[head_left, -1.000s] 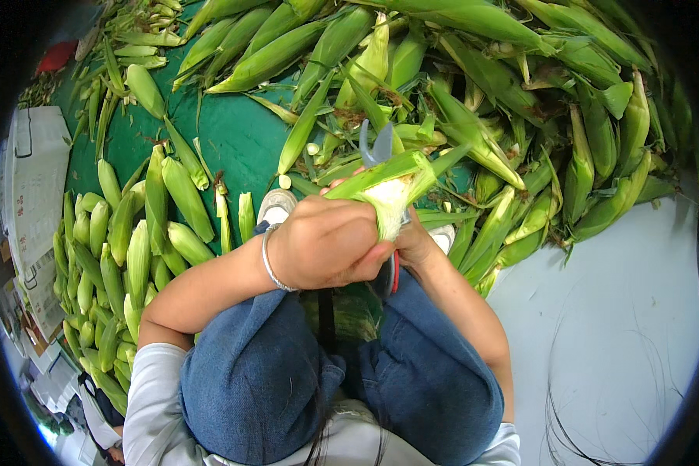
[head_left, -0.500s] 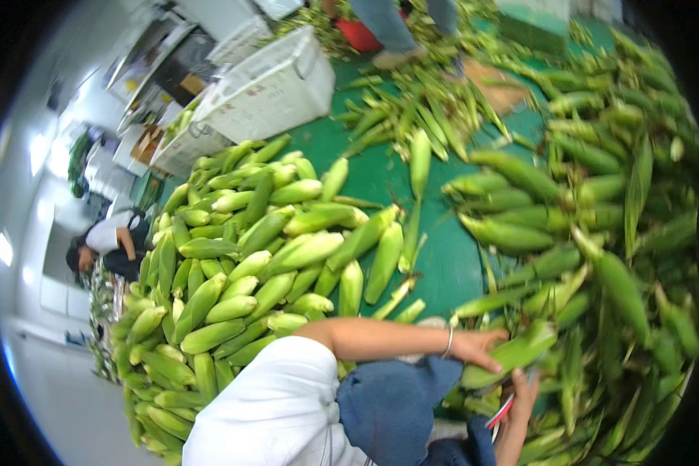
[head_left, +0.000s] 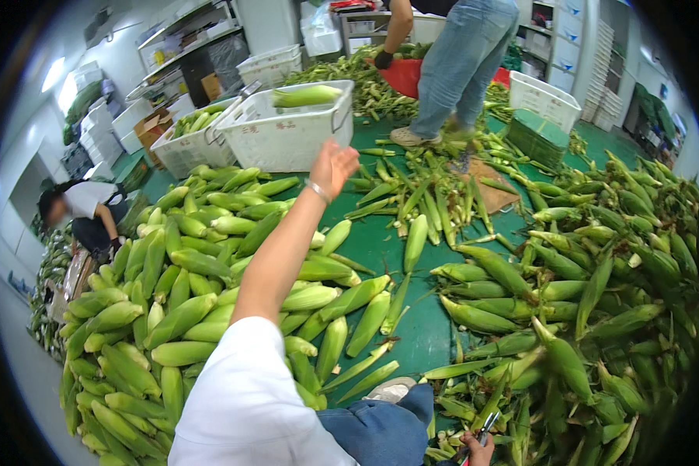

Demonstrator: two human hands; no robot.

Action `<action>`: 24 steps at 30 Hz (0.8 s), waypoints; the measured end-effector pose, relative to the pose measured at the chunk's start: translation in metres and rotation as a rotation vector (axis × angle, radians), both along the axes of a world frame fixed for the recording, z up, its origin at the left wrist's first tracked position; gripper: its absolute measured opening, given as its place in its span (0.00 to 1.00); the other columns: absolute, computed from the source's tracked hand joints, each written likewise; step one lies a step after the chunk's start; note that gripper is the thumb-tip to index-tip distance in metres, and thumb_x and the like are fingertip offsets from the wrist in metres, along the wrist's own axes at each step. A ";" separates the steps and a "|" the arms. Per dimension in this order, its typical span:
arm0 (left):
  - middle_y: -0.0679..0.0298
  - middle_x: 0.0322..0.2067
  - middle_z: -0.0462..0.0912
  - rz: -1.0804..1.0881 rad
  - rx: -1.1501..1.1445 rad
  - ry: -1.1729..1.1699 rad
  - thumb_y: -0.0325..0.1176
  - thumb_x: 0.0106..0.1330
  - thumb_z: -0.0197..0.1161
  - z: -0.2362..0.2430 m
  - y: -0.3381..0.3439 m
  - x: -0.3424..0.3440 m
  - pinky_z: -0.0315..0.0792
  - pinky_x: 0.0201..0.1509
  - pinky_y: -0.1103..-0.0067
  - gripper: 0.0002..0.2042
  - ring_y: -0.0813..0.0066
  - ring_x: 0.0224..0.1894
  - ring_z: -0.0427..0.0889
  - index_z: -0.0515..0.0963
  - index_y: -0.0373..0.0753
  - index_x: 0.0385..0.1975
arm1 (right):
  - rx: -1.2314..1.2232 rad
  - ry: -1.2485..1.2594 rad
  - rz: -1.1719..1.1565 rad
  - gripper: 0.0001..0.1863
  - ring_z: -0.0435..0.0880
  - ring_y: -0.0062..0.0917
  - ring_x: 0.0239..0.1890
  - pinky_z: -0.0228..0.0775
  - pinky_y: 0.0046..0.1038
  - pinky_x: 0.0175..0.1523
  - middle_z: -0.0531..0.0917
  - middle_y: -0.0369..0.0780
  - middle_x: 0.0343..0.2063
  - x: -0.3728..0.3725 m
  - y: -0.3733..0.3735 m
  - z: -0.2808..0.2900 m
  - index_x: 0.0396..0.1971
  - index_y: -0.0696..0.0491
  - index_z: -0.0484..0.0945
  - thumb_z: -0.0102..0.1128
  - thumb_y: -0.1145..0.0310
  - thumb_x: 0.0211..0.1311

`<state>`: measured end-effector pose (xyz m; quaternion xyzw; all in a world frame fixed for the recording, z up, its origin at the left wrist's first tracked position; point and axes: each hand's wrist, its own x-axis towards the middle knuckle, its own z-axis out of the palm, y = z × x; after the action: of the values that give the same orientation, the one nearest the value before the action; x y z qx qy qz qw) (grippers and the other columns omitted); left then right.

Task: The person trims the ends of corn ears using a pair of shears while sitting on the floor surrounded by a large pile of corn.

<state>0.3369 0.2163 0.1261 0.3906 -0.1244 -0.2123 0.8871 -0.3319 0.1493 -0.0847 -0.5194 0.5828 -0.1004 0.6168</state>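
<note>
My left hand [head_left: 335, 167] is stretched forward at the end of a raised arm, fingers loosely extended and holding nothing. Beyond it, an ear of corn [head_left: 308, 95] in green husk shows at the opening of a white crate [head_left: 287, 132]; I cannot tell whether it is in the air or resting inside. Low at the right, my right hand [head_left: 480, 450] is closed around a metal-bladed hand tool [head_left: 489, 422] with some red on its handle. Trimmed corn ears [head_left: 202, 264] are heaped left of my arm. Leafier ears [head_left: 567, 311] form a pile on the right.
Another white crate [head_left: 182, 155] with corn stands beside the first. Ahead, a person in jeans [head_left: 462, 70] holds a red basin [head_left: 400, 76]. Loose husks [head_left: 435, 194] litter the green floor [head_left: 427, 311]. At far left a person in a white shirt [head_left: 97, 213] bends down.
My left hand has let go of the corn ear and swung forward and left; the ear is now at the crate. My right hand has moved lower with the tool. The view has tilted up.
</note>
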 end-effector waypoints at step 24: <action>0.54 0.22 0.74 -1.525 0.873 -1.358 0.34 0.58 0.60 -0.195 -0.069 -0.394 0.68 0.28 0.72 0.11 0.59 0.23 0.74 0.74 0.32 0.23 | -0.977 1.051 0.158 0.24 0.70 0.40 0.49 0.64 0.36 0.51 0.73 0.51 0.42 -0.187 -0.065 -0.050 0.43 0.60 0.67 0.62 0.73 0.42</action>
<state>-0.0568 0.1469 -0.0691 0.5256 -0.7068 -0.4699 0.0580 -0.5186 0.0841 -0.1345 -0.7560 0.6518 -0.0414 -0.0424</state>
